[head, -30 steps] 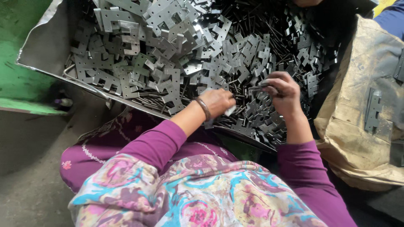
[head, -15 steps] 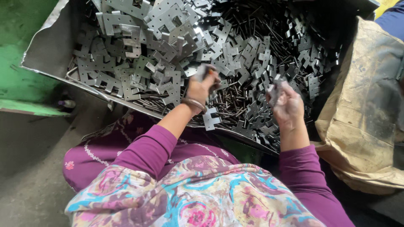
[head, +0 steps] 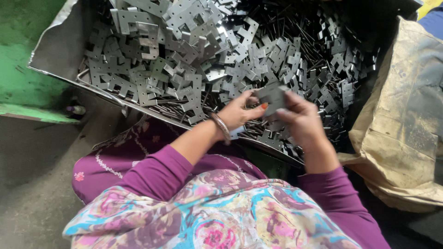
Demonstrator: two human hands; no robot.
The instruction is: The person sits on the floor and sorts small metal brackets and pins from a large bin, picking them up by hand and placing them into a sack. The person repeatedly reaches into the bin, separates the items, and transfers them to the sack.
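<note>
Resting between both hands above the near edge of the bin is a small flat grey metal plate [head: 272, 97], the kind with notched edges. The left hand [head: 240, 113] pinches its left side, thumb with an orange-painted nail pressed on the face, and the right hand [head: 302, 121] grips its right side with fingers curled over the top; both hands are clenched on the plate. A metal bangle [head: 222, 126] sits on the left wrist. Beneath and beyond the hands lies a deep heap of similar plates [head: 194, 55] mixed with thin dark metal rods [head: 295, 27], all filling a sheet-metal bin [head: 55, 50]. A worn tan sack [head: 406, 129] stands just beside the bin on the right, and a green painted surface [head: 27, 60] lies to the left. Purple sleeves [head: 157, 173] and a flowered cloth [head: 221, 216] fill the foreground.
</note>
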